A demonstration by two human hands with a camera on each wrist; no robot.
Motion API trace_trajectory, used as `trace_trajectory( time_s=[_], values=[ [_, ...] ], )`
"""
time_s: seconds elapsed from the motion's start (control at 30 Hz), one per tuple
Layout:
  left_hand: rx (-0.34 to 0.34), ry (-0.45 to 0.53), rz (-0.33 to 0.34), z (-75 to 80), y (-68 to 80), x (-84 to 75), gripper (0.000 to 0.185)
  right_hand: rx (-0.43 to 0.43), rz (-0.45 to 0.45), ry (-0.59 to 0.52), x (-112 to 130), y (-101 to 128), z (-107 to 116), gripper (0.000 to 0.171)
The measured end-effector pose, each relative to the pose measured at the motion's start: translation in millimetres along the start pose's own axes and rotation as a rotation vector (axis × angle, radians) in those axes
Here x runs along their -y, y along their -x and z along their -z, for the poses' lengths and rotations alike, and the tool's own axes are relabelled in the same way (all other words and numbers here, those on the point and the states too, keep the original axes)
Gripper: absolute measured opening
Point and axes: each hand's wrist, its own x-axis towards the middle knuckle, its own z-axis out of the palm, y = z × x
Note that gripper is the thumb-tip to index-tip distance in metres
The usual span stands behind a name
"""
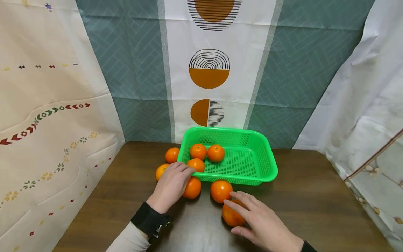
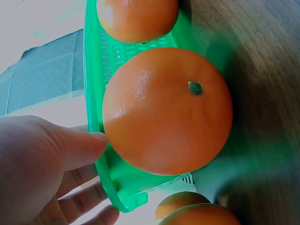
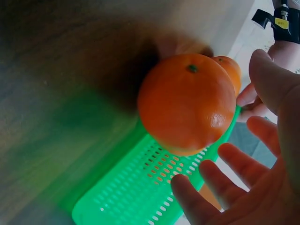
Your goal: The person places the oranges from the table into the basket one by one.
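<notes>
Head view bright, evenly lit, light soft from above and front; colours saturated. Faint sheen on brown table (image 1: 315, 196); soft shadows under green basket (image 1: 267, 168) and under both hands. Slight wide-angle bending at frame edges (curtain folds bow outward). Focus sharp throughout.

Left wrist view: close orange (image 2: 167, 110) crisp, skin pores visible; table surface smeared, green colour cast bleeding over wood; background washed out.

Right wrist view: dim left half, table blurred with green reflection; orange (image 3: 186, 102) fairly sharp with small highlight; fingers (image 3: 234, 161) slightly soft.
</notes>
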Motion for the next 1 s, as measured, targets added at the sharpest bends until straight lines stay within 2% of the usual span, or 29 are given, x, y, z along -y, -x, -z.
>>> trace_trajectory(
  time_s=[0.2,0.57,0.77,1.0],
  values=[
    [0.012,0.013,0.017,-0.3,2.5,-0.3,0.018,0.035,0.014,-0.021,0.7,4.1,-5.8,0.078],
    [-0.010,0.036,0.017,-1.8,1.8,-1.8,0.017,0.070,0.052,-0.066,-3.1,6.5,-13.3,0.084],
    [0.011,0.028,0.030,-2.5,3.6,-3.4,0.017,0.081,0.026,-0.064,-2.8,9.1,-16.9,0.078],
    [0.004,0.022,0.030,0.4,3.6,-2.4,0.016,0.101,-0.013,-0.077,-2.2,7.6,-17.2,0.071]
  ],
)
